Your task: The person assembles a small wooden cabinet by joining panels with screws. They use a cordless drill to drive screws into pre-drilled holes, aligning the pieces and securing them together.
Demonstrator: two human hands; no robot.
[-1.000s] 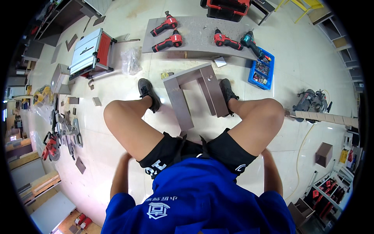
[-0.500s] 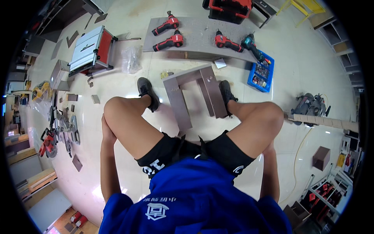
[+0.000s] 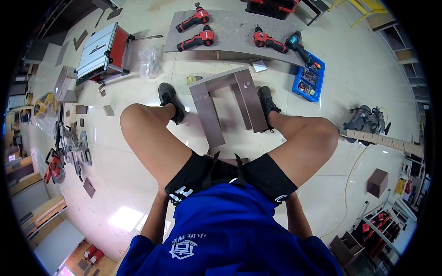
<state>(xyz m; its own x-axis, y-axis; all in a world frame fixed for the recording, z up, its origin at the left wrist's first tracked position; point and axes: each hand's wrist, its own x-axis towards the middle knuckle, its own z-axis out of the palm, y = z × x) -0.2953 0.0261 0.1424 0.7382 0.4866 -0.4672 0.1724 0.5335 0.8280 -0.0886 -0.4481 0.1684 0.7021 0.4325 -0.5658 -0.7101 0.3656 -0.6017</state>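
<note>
My left hand [image 3: 162, 195] is beside my left thigh near the hem of the black shorts, its fingers hidden beneath the leg. At the outer side of my right thigh is my right hand [image 3: 291, 198], its fingers also out of sight. Between my feet stands a grey-brown U-shaped board frame [image 3: 212, 118], apart from both hands. Beyond it, a low grey board bench [image 3: 232, 34] carries two red-and-black power drivers [image 3: 198, 39] on the left, a red drill [image 3: 269, 40] and a teal drill [image 3: 298, 46] on the right.
A blue parts tray [image 3: 306, 95] with screws sits right of the bench. A table saw [image 3: 99, 53] and a clear plastic bag [image 3: 149, 63] are at the left. A miter saw [image 3: 71, 149] lies farther left. A ribbed hose [image 3: 384, 140] and a tool rack [image 3: 384, 230] are at the right.
Both hands have slid back from beside the knees along the thighs toward my hips. The view has shifted slightly; the frame and tools stay in place.
</note>
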